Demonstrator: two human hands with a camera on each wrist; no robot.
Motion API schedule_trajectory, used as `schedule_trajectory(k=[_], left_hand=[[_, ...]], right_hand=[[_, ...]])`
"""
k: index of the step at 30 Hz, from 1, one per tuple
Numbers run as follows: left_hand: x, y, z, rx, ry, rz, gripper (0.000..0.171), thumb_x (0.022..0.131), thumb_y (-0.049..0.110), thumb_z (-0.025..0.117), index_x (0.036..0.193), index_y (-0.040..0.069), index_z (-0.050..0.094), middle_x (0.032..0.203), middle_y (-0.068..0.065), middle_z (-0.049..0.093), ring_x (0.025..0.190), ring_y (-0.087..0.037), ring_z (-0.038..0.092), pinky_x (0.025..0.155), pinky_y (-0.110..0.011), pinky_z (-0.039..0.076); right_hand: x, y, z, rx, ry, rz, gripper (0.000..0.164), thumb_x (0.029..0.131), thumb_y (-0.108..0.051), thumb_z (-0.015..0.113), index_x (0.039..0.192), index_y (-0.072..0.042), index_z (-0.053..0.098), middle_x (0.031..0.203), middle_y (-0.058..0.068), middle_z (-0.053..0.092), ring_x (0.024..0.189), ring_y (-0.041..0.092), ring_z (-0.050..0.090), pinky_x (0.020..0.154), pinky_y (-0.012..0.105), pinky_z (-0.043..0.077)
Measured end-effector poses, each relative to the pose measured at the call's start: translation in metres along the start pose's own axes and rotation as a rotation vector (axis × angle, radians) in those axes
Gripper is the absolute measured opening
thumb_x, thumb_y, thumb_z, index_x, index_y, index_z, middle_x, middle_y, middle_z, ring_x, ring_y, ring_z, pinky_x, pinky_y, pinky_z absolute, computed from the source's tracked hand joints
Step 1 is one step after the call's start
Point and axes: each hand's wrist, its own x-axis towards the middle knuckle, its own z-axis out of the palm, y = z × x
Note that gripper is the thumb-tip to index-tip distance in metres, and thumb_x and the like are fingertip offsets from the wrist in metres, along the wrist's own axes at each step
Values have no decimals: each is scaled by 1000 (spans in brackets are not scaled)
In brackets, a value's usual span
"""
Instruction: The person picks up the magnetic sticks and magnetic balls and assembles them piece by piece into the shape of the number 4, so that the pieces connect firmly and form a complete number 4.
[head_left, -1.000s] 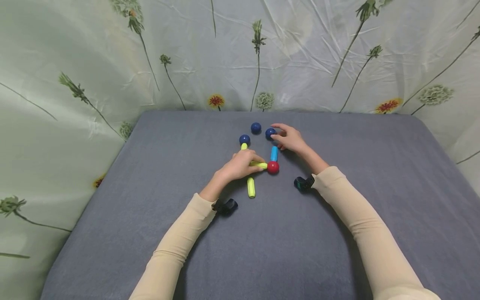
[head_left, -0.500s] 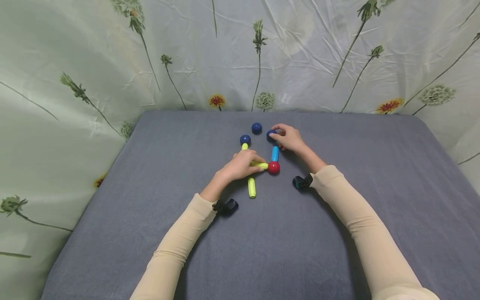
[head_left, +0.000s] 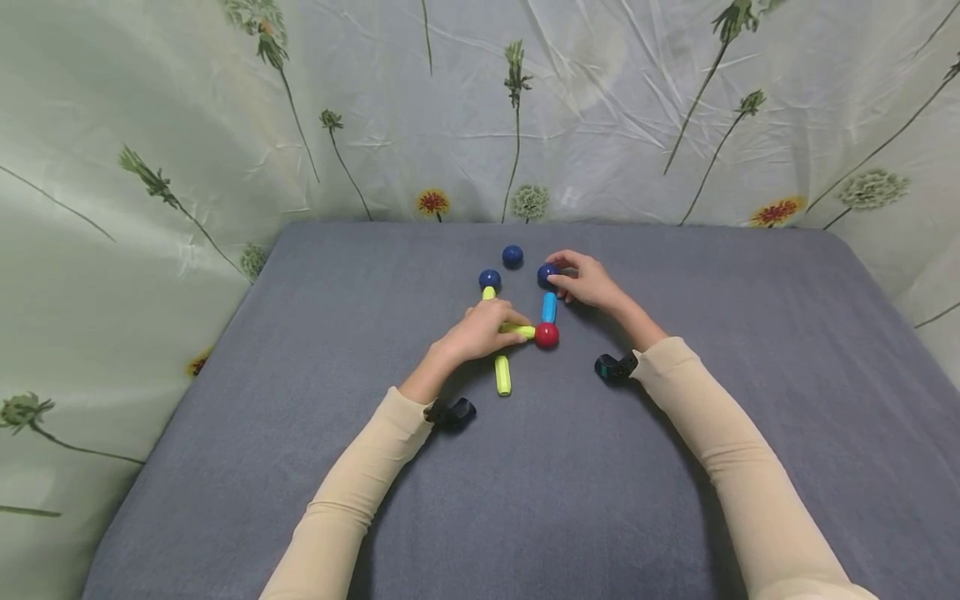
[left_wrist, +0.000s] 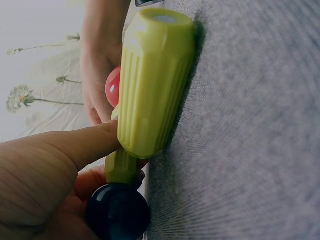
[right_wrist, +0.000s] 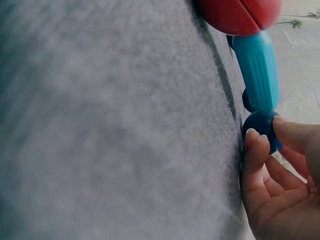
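My left hand (head_left: 486, 327) pinches a yellow ridged rod (head_left: 519, 331), whose right end meets a red ball (head_left: 547, 336). In the left wrist view a dark blue ball (left_wrist: 118, 212) sits by that rod's near end, under the hand. From the red ball a light blue rod (head_left: 549, 307) points away to the back. My right hand (head_left: 587, 282) holds a dark blue ball (head_left: 547, 276) between thumb and fingers. The right wrist view has this ball (right_wrist: 261, 129) against the far end of the light blue rod (right_wrist: 258, 71).
Another dark blue ball (head_left: 490, 280) adjoins a second yellow rod (head_left: 489, 292), partly hidden behind my left hand. A further blue ball (head_left: 513, 256) lies alone at the back. One yellow rod (head_left: 502, 376) lies nearer me on the grey cloth (head_left: 540, 500). A flowered curtain (head_left: 600, 117) hangs behind.
My right hand has taken hold of the dark blue ball and brought it slightly right and nearer, to the end of the light blue rod. The left hand stays in place.
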Motion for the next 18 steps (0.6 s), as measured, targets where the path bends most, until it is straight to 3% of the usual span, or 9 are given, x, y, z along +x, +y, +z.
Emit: schedule_trajectory(k=[9,18], left_hand=[[0,0,0,-5,-6,-6,25,89,25,64,111,15,71,97,0,69,82,-14,53,65,-27,32],[0,0,1,-11,-2,-5,24,89,25,64,110,16,71,97,0,69,82,-13,53,64,-26,33]], right_hand=[[-9,6,-5,12,-45,-27,41,95,-13,53,134,-4,49,130,22,52,68,5,57,61,21,47],[-13,10,-6,66,-76,-49,41,93,-11,55,132,-1,49,130,24,52,77,7,60,67,20,49]])
